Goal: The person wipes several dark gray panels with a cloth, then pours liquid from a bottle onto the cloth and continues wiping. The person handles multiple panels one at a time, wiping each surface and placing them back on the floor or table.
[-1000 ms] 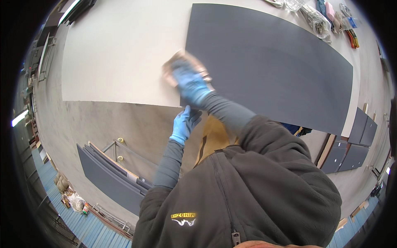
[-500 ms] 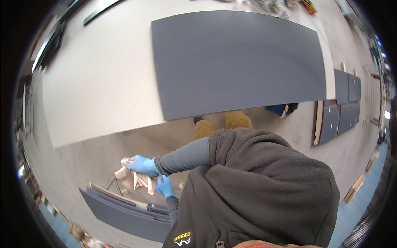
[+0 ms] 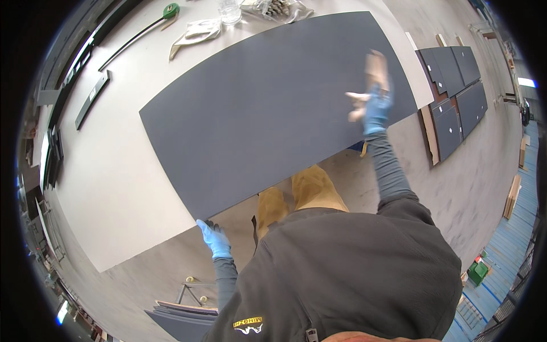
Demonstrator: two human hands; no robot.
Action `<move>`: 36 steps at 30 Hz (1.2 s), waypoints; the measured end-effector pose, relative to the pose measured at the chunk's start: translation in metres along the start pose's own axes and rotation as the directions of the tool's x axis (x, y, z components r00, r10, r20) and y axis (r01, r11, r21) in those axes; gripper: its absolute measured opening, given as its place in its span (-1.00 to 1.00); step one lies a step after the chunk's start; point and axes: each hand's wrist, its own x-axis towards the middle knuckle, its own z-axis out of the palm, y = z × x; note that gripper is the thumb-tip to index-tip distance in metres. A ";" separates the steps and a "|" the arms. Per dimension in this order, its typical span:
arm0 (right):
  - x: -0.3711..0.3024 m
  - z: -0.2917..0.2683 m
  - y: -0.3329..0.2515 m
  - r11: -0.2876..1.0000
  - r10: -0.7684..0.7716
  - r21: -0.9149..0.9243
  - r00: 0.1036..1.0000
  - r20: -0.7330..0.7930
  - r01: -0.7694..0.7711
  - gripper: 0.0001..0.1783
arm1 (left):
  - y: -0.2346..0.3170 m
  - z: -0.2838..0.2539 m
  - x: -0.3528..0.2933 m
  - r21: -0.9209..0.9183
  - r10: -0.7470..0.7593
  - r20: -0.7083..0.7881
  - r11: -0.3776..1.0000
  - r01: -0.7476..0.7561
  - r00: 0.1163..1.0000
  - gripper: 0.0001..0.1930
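A large dark grey panel [image 3: 268, 102] lies flat on a white-topped table [image 3: 119, 199]. My right hand [image 3: 377, 111], in a blue glove, is over the panel's right part, closed around a pale cream-pink cloth [image 3: 376, 71]. Loose ends of the cloth stick out past the fingers, smeared by motion. At the panel's near left corner is my left hand [image 3: 215, 240], also gloved in blue. Its fingers are stretched and apart, the tips at the panel's edge, with no loose object visible in it.
Along the table's far side lie a white cloth [image 3: 196, 33], a clear cup [image 3: 229, 11], a clear bag of parts [image 3: 276, 8] and a green tape measure [image 3: 170, 10]. A dark strip [image 3: 93, 100] rests at left. Stacked dark panels stand at right [image 3: 447, 122] and lower left [image 3: 182, 322].
Both hands have left the stack at lower left. The right hand has swung over the panel with the cloth; the left has come to the panel's near left corner. The view has turned.
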 end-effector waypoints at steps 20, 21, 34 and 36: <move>-0.044 0.277 0.011 0.157 -0.716 -0.401 0.384 0.584 0.903 -0.22 | 0.010 0.066 -0.009 -0.144 -0.058 -0.069 0.989 0.047 0.996 -0.45; -0.106 0.314 0.009 0.188 -0.630 -0.330 0.371 0.682 0.925 -0.22 | 0.009 0.067 -0.010 -0.133 -0.032 -0.079 0.991 0.021 0.996 -0.46; -0.599 0.313 -0.001 0.976 0.043 -0.139 -0.481 0.876 -0.166 -0.50 | 0.003 -0.164 -0.047 0.481 0.732 -0.510 0.678 -0.556 0.452 -0.49; -0.609 0.291 -0.012 0.764 0.120 -0.474 -0.626 0.770 -0.437 -0.48 | 0.006 -0.208 -0.058 0.744 0.905 -0.372 0.423 -0.518 0.205 -0.42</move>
